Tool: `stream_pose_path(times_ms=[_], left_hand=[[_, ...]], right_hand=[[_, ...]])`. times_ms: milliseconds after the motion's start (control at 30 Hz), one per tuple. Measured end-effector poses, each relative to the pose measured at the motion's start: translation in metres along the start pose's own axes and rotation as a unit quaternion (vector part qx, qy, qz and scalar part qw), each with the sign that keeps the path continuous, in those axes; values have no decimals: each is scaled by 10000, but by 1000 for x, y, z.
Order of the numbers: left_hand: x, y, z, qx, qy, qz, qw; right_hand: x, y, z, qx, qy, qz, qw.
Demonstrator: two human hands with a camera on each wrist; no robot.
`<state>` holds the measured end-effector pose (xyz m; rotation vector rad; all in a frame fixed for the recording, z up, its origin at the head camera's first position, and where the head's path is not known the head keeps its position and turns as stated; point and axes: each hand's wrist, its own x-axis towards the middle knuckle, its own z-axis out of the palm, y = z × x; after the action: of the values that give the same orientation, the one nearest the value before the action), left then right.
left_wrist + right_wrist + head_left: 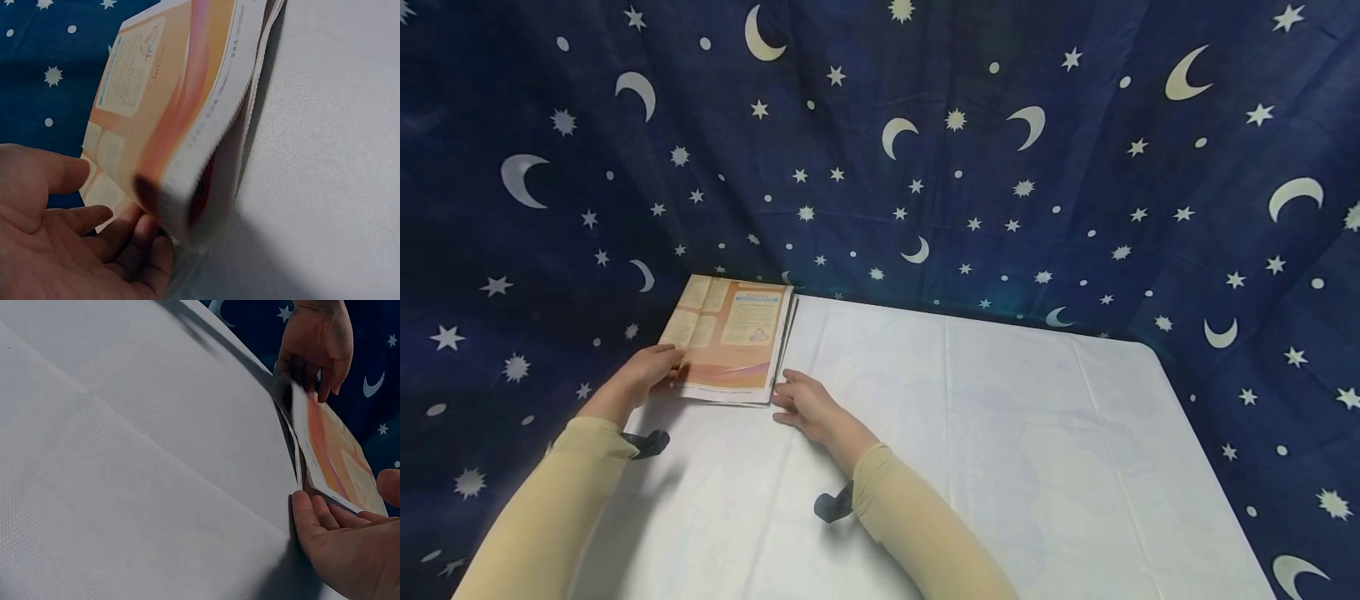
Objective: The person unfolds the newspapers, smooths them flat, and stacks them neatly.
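Note:
A small stack of magazines (pixel 730 346) lies at the far left corner of the table, the top one with an orange printed back and cream text boxes. My left hand (pixel 642 379) is at the stack's left edge, fingertips against the paper and thumb apart from it. Beside those fingers the near corner of the top magazine (pixel 172 94) bends upward, showing a dark gap beneath. Along the right edge, the extended fingers of my right hand (pixel 811 406) touch the stack's side, as the right wrist view also shows, with the thumb held away.
A white cloth (pixel 1000 433) with fold creases covers the table. Behind it and at both sides hangs a dark blue curtain (pixel 970 158) with moons and stars, close to the stack's far edge. Each wrist wears a black strap piece (pixel 835 504).

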<state>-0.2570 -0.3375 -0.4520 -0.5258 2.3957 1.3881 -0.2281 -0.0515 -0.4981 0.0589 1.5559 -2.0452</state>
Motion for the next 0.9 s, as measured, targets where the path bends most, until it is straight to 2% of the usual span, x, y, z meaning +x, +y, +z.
stream_pose_path(times_ms=[100, 267, 500, 767, 900], left_hand=[[2, -1, 3, -301, -23, -114, 9995], [1, -3, 6, -781, -263, -142, 9965], [3, -6, 10, -1155, -528, 162, 9918], [-1, -3, 13, -2038, -847, 550, 9738], [-6, 7, 17, -2616, -1126, 661, 9563]], right_hand=[[0, 1, -1, 87, -6, 27, 10000], [-1, -1, 0, 113, 59, 61, 9999], [-2, -1, -3, 133, 90, 88, 9998], [1, -1, -8, -53, 73, 30, 10000], [3, -4, -11, -217, 213, -107, 9995]])
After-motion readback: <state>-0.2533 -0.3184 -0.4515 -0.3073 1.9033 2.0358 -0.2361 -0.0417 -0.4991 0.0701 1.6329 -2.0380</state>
